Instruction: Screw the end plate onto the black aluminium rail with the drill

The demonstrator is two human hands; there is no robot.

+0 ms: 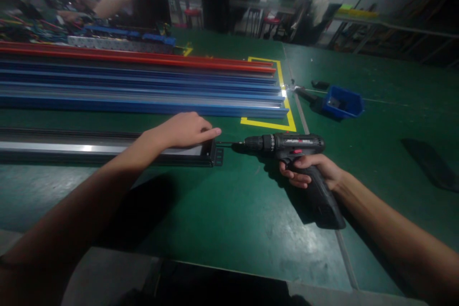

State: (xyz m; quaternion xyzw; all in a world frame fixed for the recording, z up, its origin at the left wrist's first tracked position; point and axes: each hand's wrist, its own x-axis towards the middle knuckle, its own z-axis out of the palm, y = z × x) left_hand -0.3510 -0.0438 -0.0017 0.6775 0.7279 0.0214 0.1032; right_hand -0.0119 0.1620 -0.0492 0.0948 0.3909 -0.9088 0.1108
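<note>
My right hand (310, 169) is wrapped around the handle of a black cordless drill (299, 143). The drill lies level, its long thin bit pointing left to the end of a long black metal profile (188, 158). Across that end lies my left hand (186, 129), gripping the profile from above; its thumb stretches right and its other fingers are partly hidden on the far side. A small slotted black bracket (218, 157) sticks out at the profile's end. Whether the bit tip sits in a screw there is too small to tell.
Blue profiles (179, 100) and red profiles (179, 59) lie beyond, their ends inside a yellow tape outline (268, 124). A blue bin (344, 101) stands to the right on the green table (229, 210). Another person's arm (113, 1) reaches over wires at the far left.
</note>
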